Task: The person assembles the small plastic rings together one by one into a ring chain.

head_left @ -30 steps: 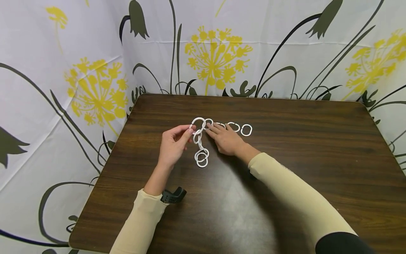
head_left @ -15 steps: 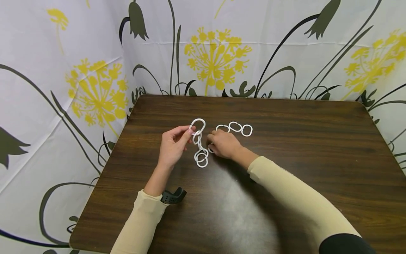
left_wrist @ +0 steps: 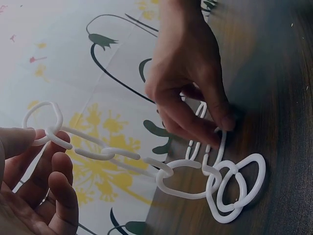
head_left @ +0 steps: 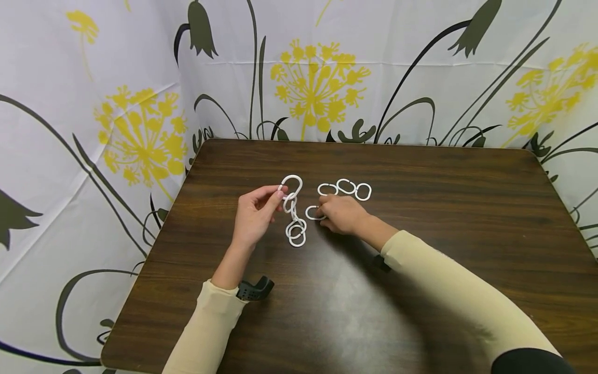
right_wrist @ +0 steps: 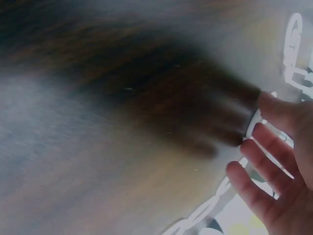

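Observation:
My left hand [head_left: 257, 210] pinches the top link [head_left: 293, 176] of a short chain of white plastic chain links between thumb and index finger. The chain [left_wrist: 182, 195] hangs from it, and its lower links rest on the table in a small overlapping heap. Right of the chain, a separate white link [head_left: 307, 213] lies flat, with my right hand [head_left: 344, 214] pinching its right side between thumb and fingers. In the left wrist view the right thumb and index fingertip meet this link [left_wrist: 222, 152]. The right hand covers part of it in the head view.
Behind the right hand, 3 more white links [head_left: 371, 192] lie in a row, close together. The brown wooden table [head_left: 448, 208] reaches back to a white curtain [head_left: 402, 31] with yellow and grey flowers. A dark wrist device [head_left: 255, 289] sits on the left forearm.
My right hand has drawn one link from the left end of the row toward me, beside the chain, then shifted slightly right around it. The left hand stays in place holding the chain.

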A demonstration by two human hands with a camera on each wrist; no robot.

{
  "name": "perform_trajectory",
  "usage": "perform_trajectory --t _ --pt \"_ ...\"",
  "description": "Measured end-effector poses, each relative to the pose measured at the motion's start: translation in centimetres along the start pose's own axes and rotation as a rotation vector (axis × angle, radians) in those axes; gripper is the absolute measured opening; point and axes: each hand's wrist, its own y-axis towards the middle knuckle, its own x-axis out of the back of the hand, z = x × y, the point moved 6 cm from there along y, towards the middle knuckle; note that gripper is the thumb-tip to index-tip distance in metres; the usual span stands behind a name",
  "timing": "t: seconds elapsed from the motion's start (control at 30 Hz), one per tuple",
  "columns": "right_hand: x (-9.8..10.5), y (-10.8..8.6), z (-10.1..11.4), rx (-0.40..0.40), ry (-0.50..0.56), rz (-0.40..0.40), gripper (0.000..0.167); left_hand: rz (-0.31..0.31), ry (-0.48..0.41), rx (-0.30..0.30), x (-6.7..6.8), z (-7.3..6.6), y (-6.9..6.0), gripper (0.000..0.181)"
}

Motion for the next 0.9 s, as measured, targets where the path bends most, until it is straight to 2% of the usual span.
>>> perform_trajectory --t 0.13,0.27,0.37,0.47,0.63,0.9 --pt "0.0 -0.4 -0.2 -0.007 -0.024 -0.032 0.001 -0.003 -0.006 0.000 0.0 0.4 0.2 0.020" --pt "0.1 -0.5 -0.4 -0.032 -0.025 -0.031 0.006 0.009 0.004 0.009 -0.3 -1.3 -0.2 0.020" --pt "0.4 -0.5 -0.7 -0.080 0.031 -0.013 0.008 0.017 0.017 0.010 -0.4 -2.3 -0.4 0.020" --pt "1.2 -0.4 -1.1 -0.127 0.128 -0.033 0.005 0.021 0.025 0.009 -0.5 -2.4 -0.4 0.021" --pt "4.0 -0.3 -1.6 -0.169 0.297 -0.156 0.015 0.023 0.014 0.010 -0.6 -2.5 -0.4 0.020" --pt "9.6 -0.5 -2.2 -0.300 0.541 -0.359 0.018 0.025 0.014 0.014 -0.6 -2.8 -0.4 0.020"
